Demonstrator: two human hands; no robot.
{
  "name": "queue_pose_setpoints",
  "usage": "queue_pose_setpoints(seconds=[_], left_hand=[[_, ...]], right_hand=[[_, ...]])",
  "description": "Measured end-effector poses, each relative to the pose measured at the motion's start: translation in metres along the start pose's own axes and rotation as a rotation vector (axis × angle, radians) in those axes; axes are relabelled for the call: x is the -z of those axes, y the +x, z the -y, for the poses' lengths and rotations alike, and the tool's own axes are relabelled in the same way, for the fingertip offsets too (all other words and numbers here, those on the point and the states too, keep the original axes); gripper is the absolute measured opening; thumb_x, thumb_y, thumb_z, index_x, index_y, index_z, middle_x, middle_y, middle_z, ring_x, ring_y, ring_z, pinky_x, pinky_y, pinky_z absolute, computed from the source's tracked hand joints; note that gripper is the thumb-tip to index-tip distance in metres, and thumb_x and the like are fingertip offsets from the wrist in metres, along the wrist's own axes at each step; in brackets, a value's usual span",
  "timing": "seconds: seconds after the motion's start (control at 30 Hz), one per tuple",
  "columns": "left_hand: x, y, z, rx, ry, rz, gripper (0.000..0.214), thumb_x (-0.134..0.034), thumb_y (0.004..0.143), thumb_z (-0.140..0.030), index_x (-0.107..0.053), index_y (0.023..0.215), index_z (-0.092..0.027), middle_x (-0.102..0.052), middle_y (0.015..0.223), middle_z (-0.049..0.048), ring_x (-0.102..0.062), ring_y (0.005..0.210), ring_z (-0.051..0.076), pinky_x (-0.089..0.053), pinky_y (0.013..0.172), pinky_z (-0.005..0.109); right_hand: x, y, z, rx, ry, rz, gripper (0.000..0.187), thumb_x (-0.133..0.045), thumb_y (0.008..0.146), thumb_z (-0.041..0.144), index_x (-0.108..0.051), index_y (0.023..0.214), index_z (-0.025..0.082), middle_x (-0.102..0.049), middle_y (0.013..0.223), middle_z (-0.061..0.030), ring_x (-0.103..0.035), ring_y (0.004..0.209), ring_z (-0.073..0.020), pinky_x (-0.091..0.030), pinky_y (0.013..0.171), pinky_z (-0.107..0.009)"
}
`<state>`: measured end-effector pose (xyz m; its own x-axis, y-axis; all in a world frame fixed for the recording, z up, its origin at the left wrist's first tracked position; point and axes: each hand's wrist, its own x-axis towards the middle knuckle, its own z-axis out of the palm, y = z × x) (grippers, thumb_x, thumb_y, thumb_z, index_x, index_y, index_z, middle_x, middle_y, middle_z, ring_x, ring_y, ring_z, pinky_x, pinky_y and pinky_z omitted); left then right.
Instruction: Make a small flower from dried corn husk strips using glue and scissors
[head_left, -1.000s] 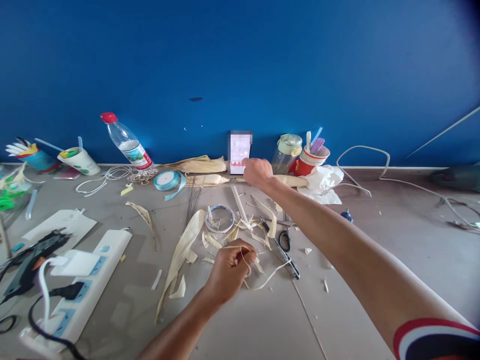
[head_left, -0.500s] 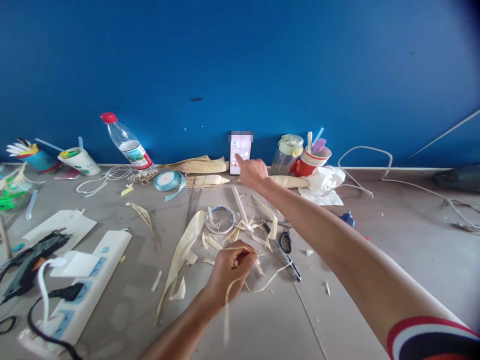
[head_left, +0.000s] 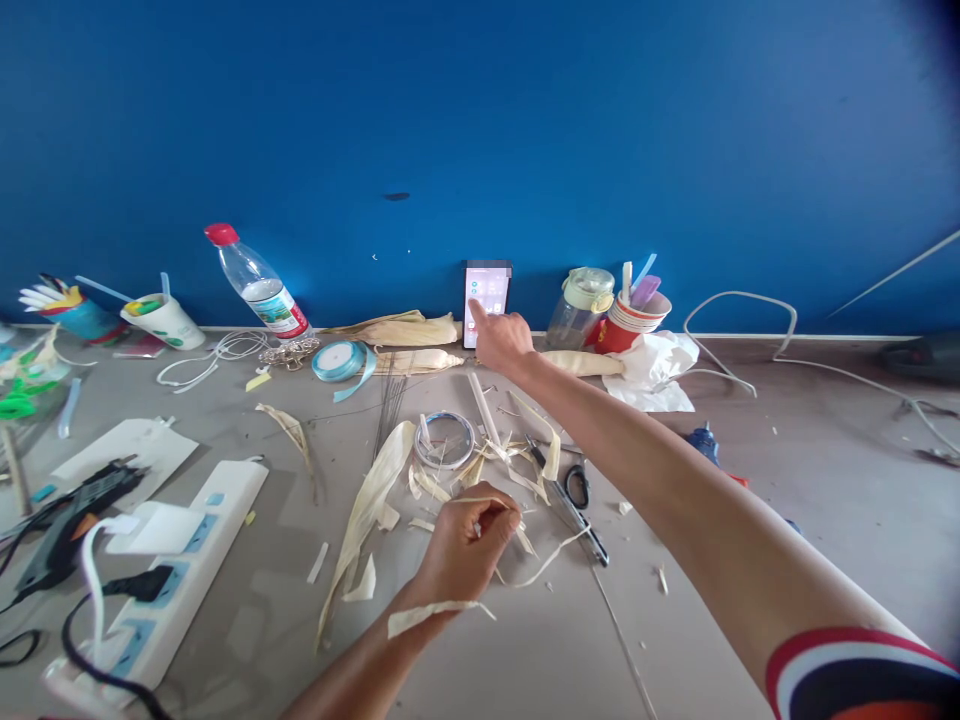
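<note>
My right hand (head_left: 504,340) reaches forward, index finger stretched out at the lit screen of a phone (head_left: 487,285) propped against the blue wall; its other fingers are curled and hold nothing. In front of me, my left hand (head_left: 476,530) is closed in a pinch on a thin pale husk strip (head_left: 541,572). One end trails right toward a utility knife (head_left: 581,522), and a pale end lies across the wrist. Around that hand are dry corn husk pieces (head_left: 375,480), a ring-shaped roll (head_left: 444,440) and black-handled scissors (head_left: 577,487), partly hidden.
At left, a power strip (head_left: 199,560) with plugs and cords lies beside a glue gun (head_left: 71,520). A water bottle (head_left: 262,290), ribbon spool (head_left: 337,361), lidded jar (head_left: 581,305) and red paper cups (head_left: 634,320) line the wall. A white cable (head_left: 795,320) runs right.
My right index finger has shifted slightly up the phone screen. The loose husk end by my left hand has swung from hanging down to lying across the wrist. The view has shifted slightly.
</note>
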<state>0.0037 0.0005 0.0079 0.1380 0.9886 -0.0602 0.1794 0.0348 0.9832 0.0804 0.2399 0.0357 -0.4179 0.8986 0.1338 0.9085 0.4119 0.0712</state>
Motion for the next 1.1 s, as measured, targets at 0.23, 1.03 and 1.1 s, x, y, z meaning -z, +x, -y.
queue_pose_setpoints(seconds=[0.23,1.03,1.1], left_hand=[[0.0,0.0,0.004,-0.031,-0.003,-0.004,0.015,-0.051,0.081,-0.021,-0.063,0.074,-0.015,-0.059,0.075,0.0032,-0.051,0.069,0.013,-0.039,0.062,0.022],[0.001,0.001,0.005,-0.04,0.004,-0.024,0.015,-0.052,0.08,-0.022,-0.063,0.074,-0.015,-0.059,0.075,0.004,-0.052,0.068,0.013,-0.039,0.062,0.023],[0.001,0.002,0.005,-0.035,0.007,-0.022,0.015,-0.052,0.08,-0.023,-0.063,0.074,-0.015,-0.059,0.075,0.0041,-0.052,0.068,0.013,-0.04,0.062,0.023]], right_hand=[[0.006,-0.029,0.0,0.039,0.042,-0.01,0.061,-0.041,0.084,0.019,-0.016,0.14,0.014,-0.067,0.101,-0.0152,-0.062,0.085,-0.0273,-0.039,0.075,-0.034],[-0.025,-0.012,-0.025,0.087,0.024,0.282,0.047,-0.049,0.079,0.021,-0.051,0.126,0.028,-0.062,0.115,-0.0117,-0.061,0.098,-0.0308,-0.046,0.072,-0.037],[-0.026,-0.01,-0.023,0.082,0.022,0.282,0.047,-0.05,0.079,0.022,-0.052,0.125,0.027,-0.063,0.114,-0.0122,-0.061,0.097,-0.0311,-0.046,0.071,-0.037]])
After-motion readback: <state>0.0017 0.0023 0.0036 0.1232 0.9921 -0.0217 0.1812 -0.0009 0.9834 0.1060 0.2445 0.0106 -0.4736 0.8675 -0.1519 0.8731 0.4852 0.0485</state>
